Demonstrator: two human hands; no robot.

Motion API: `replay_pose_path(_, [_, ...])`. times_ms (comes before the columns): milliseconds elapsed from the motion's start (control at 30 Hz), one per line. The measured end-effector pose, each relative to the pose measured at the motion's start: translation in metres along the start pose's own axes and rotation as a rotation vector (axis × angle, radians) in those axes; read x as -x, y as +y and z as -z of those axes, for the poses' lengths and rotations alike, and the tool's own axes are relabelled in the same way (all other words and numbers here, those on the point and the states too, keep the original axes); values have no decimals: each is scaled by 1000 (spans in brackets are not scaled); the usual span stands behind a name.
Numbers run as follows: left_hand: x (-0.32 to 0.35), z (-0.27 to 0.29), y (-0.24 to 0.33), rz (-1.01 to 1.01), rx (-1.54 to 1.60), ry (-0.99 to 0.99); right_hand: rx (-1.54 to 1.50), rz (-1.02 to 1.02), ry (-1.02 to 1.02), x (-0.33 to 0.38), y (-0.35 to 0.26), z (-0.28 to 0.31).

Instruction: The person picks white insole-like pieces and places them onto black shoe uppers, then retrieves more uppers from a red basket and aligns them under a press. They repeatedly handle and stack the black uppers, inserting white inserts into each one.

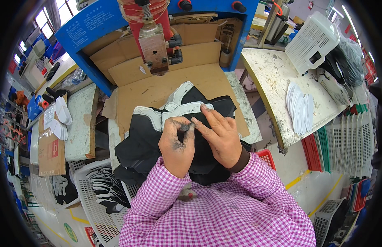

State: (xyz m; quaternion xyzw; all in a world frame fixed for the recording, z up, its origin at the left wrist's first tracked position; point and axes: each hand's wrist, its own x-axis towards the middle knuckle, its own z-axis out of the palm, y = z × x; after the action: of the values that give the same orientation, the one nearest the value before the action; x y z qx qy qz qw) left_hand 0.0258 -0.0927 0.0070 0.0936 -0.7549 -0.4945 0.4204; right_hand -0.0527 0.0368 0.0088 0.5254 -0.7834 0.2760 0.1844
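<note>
A pile of black fabric pieces (137,138) with white curved trim, like shoe uppers, lies in front of me at the machine. My left hand (176,142) is closed over the pile, its fingers curled and smudged dark. Something small and dark shows between its thumb and fingers, too small to name. Fingers stretched out, my right hand (219,136) rests on the same piece, one fingertip touching the white trim (191,108). Another fingertip comes close to the left hand's pinch. Both hands hide part of the top piece.
Just beyond the pile, a metal press head (154,47) hangs inside a blue machine frame (88,31) lined with cardboard (166,78). White insole-shaped pieces (300,108) lie on the right table (261,68). A white basket (86,181) of black-and-white parts stands at lower left; a red basket (267,158) is at right.
</note>
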Motion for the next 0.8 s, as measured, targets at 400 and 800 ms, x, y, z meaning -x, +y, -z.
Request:
replay_pose_path(400, [-4,5,-8,495,645,-6,257,44,37,-2,-10,-1])
replay_pose_path(800, [-5,11,1,474,718,65,539,30,-194,-11,3,-1])
